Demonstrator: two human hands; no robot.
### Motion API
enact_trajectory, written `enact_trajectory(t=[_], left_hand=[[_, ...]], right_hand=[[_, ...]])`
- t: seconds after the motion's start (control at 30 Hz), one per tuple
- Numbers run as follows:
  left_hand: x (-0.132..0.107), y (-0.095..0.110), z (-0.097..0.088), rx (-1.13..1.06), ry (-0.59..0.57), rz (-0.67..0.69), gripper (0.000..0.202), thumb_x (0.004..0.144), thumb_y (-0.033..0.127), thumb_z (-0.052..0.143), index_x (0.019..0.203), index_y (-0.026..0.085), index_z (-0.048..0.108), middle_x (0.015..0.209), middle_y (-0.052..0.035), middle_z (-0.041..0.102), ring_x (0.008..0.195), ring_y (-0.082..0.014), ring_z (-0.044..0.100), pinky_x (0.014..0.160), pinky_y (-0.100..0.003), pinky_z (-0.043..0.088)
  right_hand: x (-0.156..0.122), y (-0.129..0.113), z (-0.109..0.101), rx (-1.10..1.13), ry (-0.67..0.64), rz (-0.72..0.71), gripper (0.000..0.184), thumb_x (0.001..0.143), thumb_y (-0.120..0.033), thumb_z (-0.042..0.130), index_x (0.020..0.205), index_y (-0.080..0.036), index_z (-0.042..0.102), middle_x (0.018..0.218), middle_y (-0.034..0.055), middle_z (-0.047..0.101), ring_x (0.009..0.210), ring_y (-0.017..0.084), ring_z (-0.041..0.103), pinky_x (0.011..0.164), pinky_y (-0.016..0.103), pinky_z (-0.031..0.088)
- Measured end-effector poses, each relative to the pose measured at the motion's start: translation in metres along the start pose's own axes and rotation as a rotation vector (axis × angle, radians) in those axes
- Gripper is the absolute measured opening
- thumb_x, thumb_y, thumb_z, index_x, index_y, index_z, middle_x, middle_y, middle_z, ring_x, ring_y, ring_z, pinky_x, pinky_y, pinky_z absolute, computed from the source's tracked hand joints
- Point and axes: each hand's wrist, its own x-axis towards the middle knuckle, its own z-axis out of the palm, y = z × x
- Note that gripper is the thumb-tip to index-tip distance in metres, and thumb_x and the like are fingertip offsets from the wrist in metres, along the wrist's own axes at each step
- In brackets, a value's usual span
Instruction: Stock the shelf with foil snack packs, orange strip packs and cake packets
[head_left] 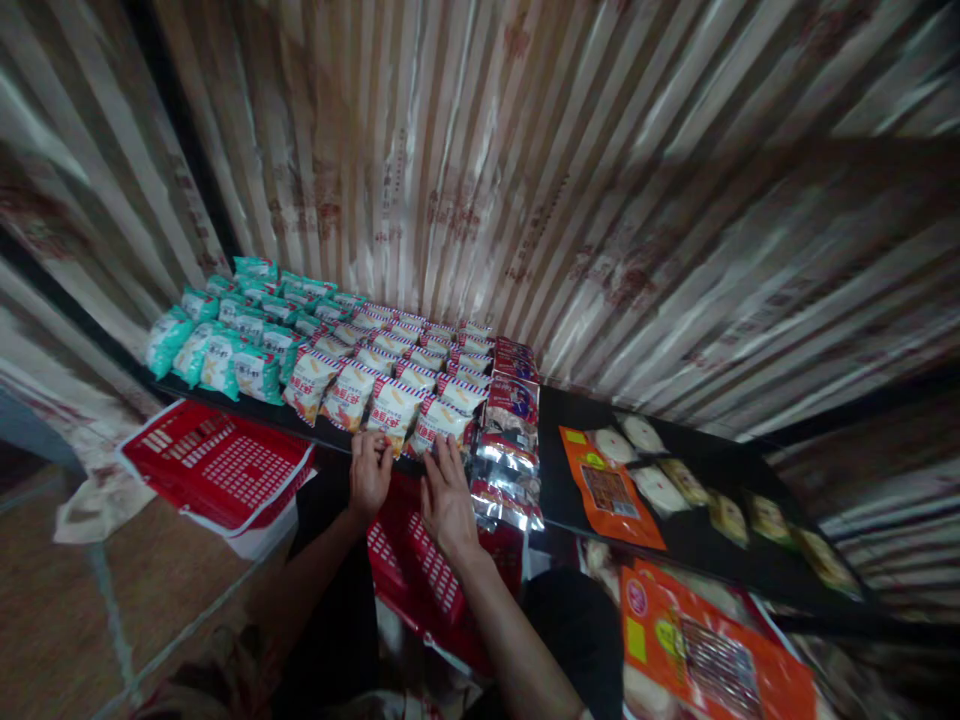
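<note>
My left hand (369, 478) rests with slightly bent fingers against the lower front of a white and orange snack bag (396, 408) with a striped top edge. Beside it, my right hand (450, 500) lies with outstretched fingers on the lower front of the neighbouring snack bag (436, 424). Both bags stand in the front row at the edge of a black shelf (555, 460). Several bags of the same kind stand in rows behind them. Immediately right of these is a column of dark red and silver packets (510, 430).
Teal snack bags (255, 372) fill the shelf's left end. To the right lie an orange packet (611, 490) and several pale round packs (660, 490). Red baskets (225, 460) and another orange packet (705, 640) are below. A striped plastic curtain (450, 150) hangs behind.
</note>
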Motion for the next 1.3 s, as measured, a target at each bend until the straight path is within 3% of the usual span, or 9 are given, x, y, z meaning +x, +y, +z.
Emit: enact_trajectory(t=[0.3,0.5,0.77,0.97,1.3], left_hand=[[-0.019,-0.003,-0.005,-0.013,-0.013,0.043,0.016,0.084,0.020,0.043,0.098,0.016,0.049,0.100,-0.0085,0.045,0.084,-0.0149,0.055,0.065,-0.028,0.054],[-0.033,0.008,-0.010,0.111,-0.073,0.093,0.016,0.084,0.018,0.039,0.094,0.016,0.051,0.096,-0.0088,0.048,0.094,-0.0202,0.052,0.077,-0.036,0.052],[-0.091,0.034,-0.011,0.081,-0.298,0.185,0.023,0.079,0.009,0.036,0.089,0.018,0.055,0.094,-0.0068,0.055,0.091,-0.0172,0.056,0.084,-0.035,0.048],[-0.119,0.058,-0.009,-0.001,-0.433,0.217,0.029,0.078,0.007,0.034,0.092,0.018,0.056,0.095,-0.0066,0.058,0.092,-0.0166,0.057,0.085,-0.035,0.049],[-0.125,0.091,0.010,-0.056,-0.481,0.378,0.036,0.081,0.009,0.031,0.110,0.015,0.051,0.105,-0.0102,0.059,0.101,-0.0170,0.057,0.088,-0.035,0.049]], right_hand=[[-0.029,-0.009,-0.014,0.025,0.064,-0.050,0.044,0.080,-0.006,0.040,0.121,-0.014,0.052,0.144,0.0110,0.029,0.136,0.023,0.014,0.105,0.049,0.033],[-0.065,-0.015,-0.010,0.017,0.023,0.022,0.044,0.078,-0.005,0.041,0.119,-0.012,0.054,0.141,0.0149,0.035,0.133,0.024,0.025,0.104,0.046,0.035],[-0.111,-0.016,-0.008,0.108,-0.049,0.173,0.047,0.076,-0.007,0.043,0.120,-0.017,0.055,0.129,0.0124,0.051,0.117,0.022,0.049,0.097,0.040,0.044],[-0.125,-0.012,-0.021,0.139,0.032,0.193,0.044,0.077,-0.008,0.042,0.117,-0.018,0.058,0.125,0.0111,0.054,0.114,0.020,0.052,0.097,0.039,0.044],[-0.130,0.011,-0.055,0.097,0.250,0.163,0.041,0.077,-0.007,0.041,0.111,-0.019,0.060,0.119,0.0095,0.059,0.110,0.018,0.055,0.094,0.036,0.047]])
